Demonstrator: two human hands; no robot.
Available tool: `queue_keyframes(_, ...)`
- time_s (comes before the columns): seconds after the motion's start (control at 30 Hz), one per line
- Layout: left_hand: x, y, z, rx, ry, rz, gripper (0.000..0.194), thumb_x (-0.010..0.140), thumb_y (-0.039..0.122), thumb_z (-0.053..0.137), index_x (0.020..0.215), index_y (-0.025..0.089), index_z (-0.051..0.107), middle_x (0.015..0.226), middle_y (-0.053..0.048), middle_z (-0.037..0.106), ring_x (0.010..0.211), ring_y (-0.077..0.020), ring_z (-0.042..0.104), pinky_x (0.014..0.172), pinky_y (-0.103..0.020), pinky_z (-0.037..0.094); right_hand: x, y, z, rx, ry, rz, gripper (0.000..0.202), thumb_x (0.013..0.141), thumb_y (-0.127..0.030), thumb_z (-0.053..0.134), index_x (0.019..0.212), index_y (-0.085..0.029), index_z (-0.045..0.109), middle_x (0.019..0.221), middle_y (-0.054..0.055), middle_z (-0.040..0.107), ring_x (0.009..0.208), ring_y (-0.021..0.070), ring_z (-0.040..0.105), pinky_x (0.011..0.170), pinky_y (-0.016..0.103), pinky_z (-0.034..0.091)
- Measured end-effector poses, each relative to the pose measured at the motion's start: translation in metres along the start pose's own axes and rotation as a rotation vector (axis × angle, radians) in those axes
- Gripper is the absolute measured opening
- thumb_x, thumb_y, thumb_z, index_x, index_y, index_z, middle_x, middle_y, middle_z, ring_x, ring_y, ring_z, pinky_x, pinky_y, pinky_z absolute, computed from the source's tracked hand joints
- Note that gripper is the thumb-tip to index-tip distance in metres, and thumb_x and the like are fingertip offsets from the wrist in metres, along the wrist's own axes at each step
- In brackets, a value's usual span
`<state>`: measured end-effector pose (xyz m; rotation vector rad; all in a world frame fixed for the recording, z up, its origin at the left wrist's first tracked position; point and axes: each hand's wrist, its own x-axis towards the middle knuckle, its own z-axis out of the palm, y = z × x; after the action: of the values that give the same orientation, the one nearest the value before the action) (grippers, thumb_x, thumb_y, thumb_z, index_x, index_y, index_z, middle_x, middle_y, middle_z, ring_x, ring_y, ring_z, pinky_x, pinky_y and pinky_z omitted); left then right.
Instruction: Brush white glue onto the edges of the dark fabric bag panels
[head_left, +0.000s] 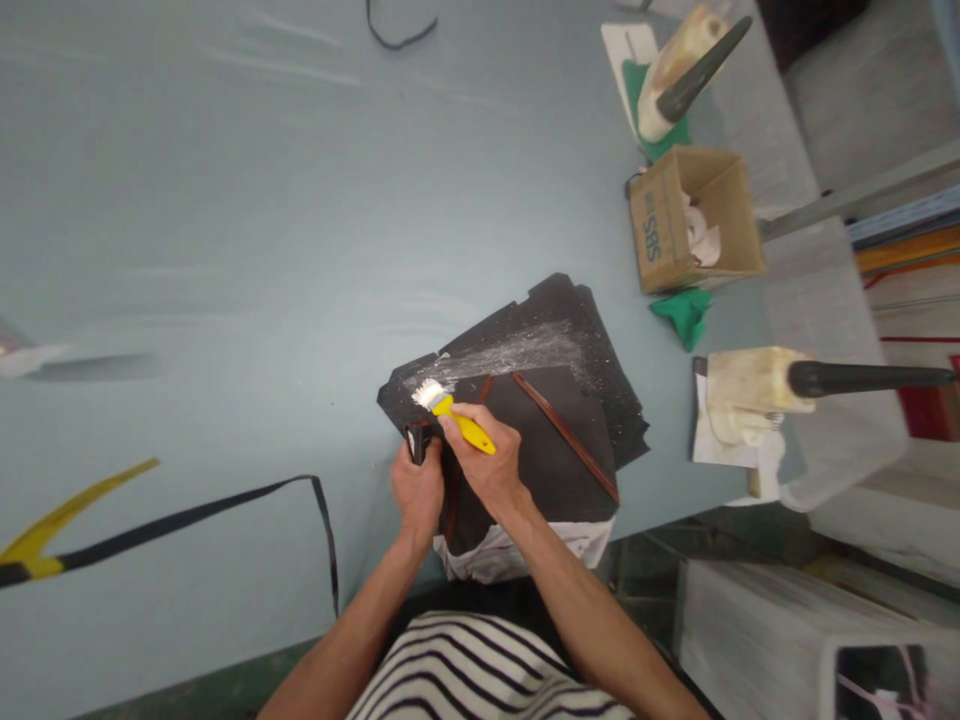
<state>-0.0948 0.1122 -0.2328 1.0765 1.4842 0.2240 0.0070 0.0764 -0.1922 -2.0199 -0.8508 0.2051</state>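
Note:
My right hand point(491, 455) is closed round the yellow handle of a paintbrush point(474, 432), its bristles coated in something white. The bristle end is over the left part of a dark sheet point(551, 315) that is smeared and speckled white. My left hand point(420, 488) grips a small dark strip-like piece point(415, 440) with a pale patch, just left of the brush. It may be the folded edge of the dark panel point(547, 430) lying over the sheet; I cannot tell. Reddish-brown strips point(562, 425) cross that panel. White cloth point(517, 550) shows beneath it at the table's front edge.
On the blue-grey table point(262, 230), a cardboard box point(660, 230) with white scraps stands at right. Cream containers with dark handles stand behind it point(675, 80) and nearer me point(757, 385). A green cloth point(684, 315) lies between. Black and yellow straps point(187, 515) lie at left.

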Motion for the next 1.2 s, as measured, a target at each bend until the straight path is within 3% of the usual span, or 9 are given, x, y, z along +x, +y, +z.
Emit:
queue_keyframes(0.17,0.0,-0.001,0.002,0.014,0.024,-0.011,0.036,0.083,0.046,0.067,0.098,0.015,0.076,0.086,-0.01,0.075,0.083,-0.0275,0.069,0.079,-0.037,0.054,0.005,0.014,0.001,-0.164,0.036,-0.078,0.022,0.104,-0.038,0.065,0.095,-0.02,0.074,0.086,0.004,0.08,0.07,0.0165,0.076,0.07,0.024,0.059)
queue_keyframes(0.3,0.0,-0.002,0.003,0.029,0.037,-0.018,0.035,0.082,0.046,0.068,0.097,0.015,0.075,0.088,-0.01,0.075,0.085,-0.0279,0.069,0.078,-0.036,0.054,0.004,0.003,-0.01,-0.161,0.061,-0.086,0.019,0.104,-0.036,0.067,0.098,-0.019,0.074,0.086,0.004,0.079,0.069,0.0158,0.075,0.069,0.024,0.058)
queue_keyframes(0.53,0.001,-0.003,0.003,0.041,0.037,-0.02,0.036,0.082,0.049,0.068,0.094,0.016,0.075,0.084,-0.009,0.073,0.083,-0.0265,0.067,0.077,-0.035,0.053,-0.002,0.009,0.011,-0.204,0.084,-0.089,0.03,0.107,-0.044,0.062,0.091,-0.021,0.072,0.08,0.002,0.079,0.063,0.0145,0.074,0.064,0.023,0.056)
queue_keyframes(0.7,0.0,-0.002,0.003,0.052,0.034,-0.015,0.036,0.082,0.049,0.066,0.094,0.016,0.074,0.084,-0.008,0.072,0.08,-0.0256,0.065,0.076,-0.036,0.051,0.003,0.008,0.006,-0.261,0.133,-0.055,0.03,0.106,-0.045,0.063,0.092,-0.02,0.072,0.083,0.004,0.079,0.065,0.0156,0.074,0.065,0.024,0.056)
queue_keyframes(0.87,0.0,0.0,0.002,0.076,0.036,-0.024,0.036,0.081,0.051,0.065,0.09,0.016,0.073,0.079,-0.007,0.071,0.075,-0.0263,0.064,0.075,-0.038,0.05,0.003,0.003,0.014,-0.234,0.066,-0.075,0.031,0.106,-0.045,0.062,0.09,-0.022,0.073,0.083,0.002,0.08,0.066,0.0148,0.075,0.066,0.023,0.055)
queue_keyframes(1.07,0.001,-0.002,0.002,0.055,0.029,-0.004,0.04,0.082,0.051,0.065,0.098,0.017,0.075,0.09,-0.009,0.075,0.084,-0.0266,0.067,0.082,-0.037,0.051,0.005,0.01,0.008,-0.32,0.135,-0.034,0.033,0.105,-0.047,0.063,0.088,-0.022,0.073,0.078,0.003,0.079,0.062,0.0158,0.073,0.063,0.024,0.053)
queue_keyframes(1.2,0.001,0.0,0.001,0.052,0.012,-0.005,0.041,0.082,0.053,0.064,0.096,0.016,0.074,0.084,-0.006,0.073,0.077,-0.0236,0.063,0.078,-0.035,0.05,0.001,0.003,0.014,-0.284,0.07,-0.027,0.032,0.106,-0.045,0.061,0.086,-0.023,0.072,0.078,0.002,0.078,0.065,0.0153,0.073,0.065,0.023,0.053)
